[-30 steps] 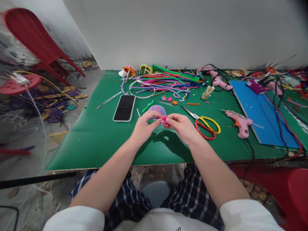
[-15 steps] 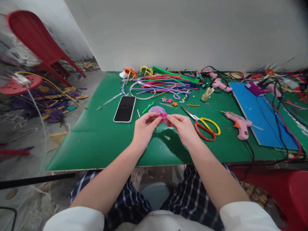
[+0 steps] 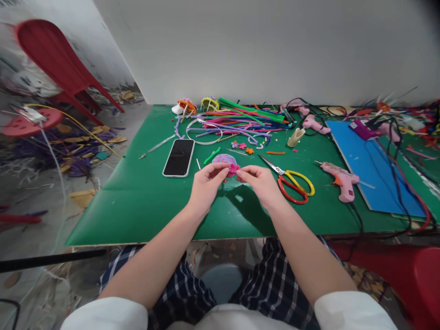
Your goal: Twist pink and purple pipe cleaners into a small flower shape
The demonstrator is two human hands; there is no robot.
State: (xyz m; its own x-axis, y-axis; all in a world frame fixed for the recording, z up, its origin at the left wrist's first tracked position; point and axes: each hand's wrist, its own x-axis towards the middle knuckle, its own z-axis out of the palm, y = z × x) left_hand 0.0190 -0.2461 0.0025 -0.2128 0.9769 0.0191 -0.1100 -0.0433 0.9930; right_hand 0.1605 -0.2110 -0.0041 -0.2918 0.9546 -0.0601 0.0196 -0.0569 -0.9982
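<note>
Head view shows a pink flower (image 3: 233, 170) between your two hands, right at your fingertips, and it serves as the landmark for everything else. Your left hand (image 3: 206, 184) is to the left of the flower, with thumb and forefinger brought together on its left edge in a pinch. Your right hand (image 3: 258, 182) is to the right of the flower, thumb and fingertips closed in on its right edge, so both hands have hold of it at once. You have the other fingers loosely curled; how firmly each pinch presses, you cannot tell from this view.

Just beyond the flower, partly hidden behind it and your left fingers, is a pink, purple and blue coil (image 3: 223, 158). Farther beyond the flower come three little flowers (image 3: 242, 146), and past those a pile of fuzzy sticks (image 3: 240, 118). Left of the flower, past your left hand, a phone (image 3: 178, 158) lies face up on the green table (image 3: 137, 211). Right of the flower you have scissors (image 3: 281, 172) with the blades together, and farther right a pink glue gun (image 3: 345, 179), near a blue board (image 3: 367, 165).
</note>
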